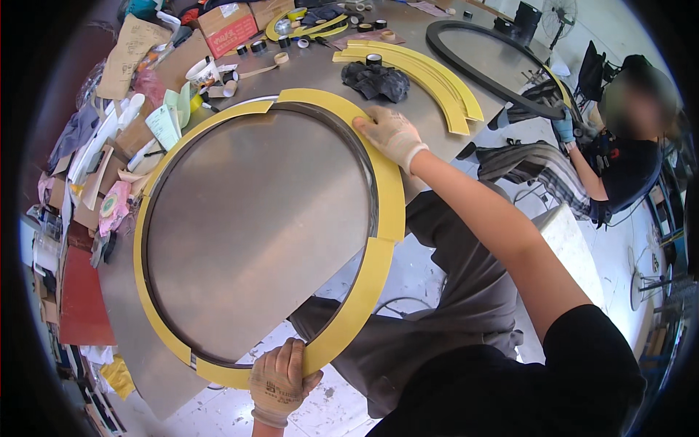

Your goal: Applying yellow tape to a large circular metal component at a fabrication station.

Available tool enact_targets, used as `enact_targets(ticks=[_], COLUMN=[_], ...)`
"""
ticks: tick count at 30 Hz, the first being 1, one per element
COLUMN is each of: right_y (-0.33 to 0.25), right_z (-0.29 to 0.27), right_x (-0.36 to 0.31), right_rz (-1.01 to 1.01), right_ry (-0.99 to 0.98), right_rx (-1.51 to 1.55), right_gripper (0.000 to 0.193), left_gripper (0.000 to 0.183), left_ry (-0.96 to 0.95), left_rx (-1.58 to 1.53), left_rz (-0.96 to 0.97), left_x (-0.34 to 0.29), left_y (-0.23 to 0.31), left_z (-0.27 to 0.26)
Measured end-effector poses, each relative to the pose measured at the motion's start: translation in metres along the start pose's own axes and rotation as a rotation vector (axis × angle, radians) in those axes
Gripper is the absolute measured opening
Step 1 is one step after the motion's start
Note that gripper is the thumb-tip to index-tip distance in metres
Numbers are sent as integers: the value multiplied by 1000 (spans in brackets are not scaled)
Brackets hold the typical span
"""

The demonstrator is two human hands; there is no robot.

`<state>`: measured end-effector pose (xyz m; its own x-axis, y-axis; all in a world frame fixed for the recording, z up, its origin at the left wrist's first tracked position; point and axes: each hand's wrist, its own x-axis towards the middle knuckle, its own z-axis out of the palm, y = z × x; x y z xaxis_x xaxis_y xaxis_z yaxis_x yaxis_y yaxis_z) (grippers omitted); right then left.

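A large ring faced with curved yellow strips (386,186) lies partly on the metal table and juts over its near edge. Its inner edge is dark, and the strips meet at visible joints; a step shows at the upper one. My left hand (278,380), in a pale work glove, is closed around the ring's near side, fingers over the yellow face. At the upper right, my right hand (393,136), gloved too, grips the outer edge with its fingertips on the yellow strip. Part of each hand's grip is hidden behind the ring.
Loose yellow curved strips (429,80) lie beyond the ring, beside a crumpled black bag (375,80) and tape rolls (284,58). Clutter with cardboard boxes (226,29) fills the left side. At right, a seated co-worker (619,153) holds a dark ring (444,51).
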<state>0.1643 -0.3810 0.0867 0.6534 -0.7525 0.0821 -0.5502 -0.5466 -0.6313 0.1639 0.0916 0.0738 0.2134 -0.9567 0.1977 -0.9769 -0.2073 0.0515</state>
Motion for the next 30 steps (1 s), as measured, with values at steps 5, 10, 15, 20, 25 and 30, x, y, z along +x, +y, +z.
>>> enact_targets(ticks=[5,10,15,20,25,30], right_y=[-14,-18,-72,-40,-37,-47], right_z=[-7,-10,-12,33,31,25], right_x=[12,-8,-163,-207,-207,-213], right_rz=[21,-317,-1203,-1241,-1244,-1216], right_ry=[-140,225,-656,-502,-467,-307], right_rx=[-249,-516,-472,-290,-222,-226], right_gripper=[52,44,52,57,51,46], left_gripper=[60,57,59,58,55,54], left_ry=[-41,-37,105,117,73,177], left_rx=[-50,-23,141,174,108,66], left_rz=[-14,-15,-10,-37,-70,-86], left_x=[-3,-3,-21,-16,-14,-16], left_y=[2,7,9,9,11,10], left_z=[0,-1,18,23,13,15])
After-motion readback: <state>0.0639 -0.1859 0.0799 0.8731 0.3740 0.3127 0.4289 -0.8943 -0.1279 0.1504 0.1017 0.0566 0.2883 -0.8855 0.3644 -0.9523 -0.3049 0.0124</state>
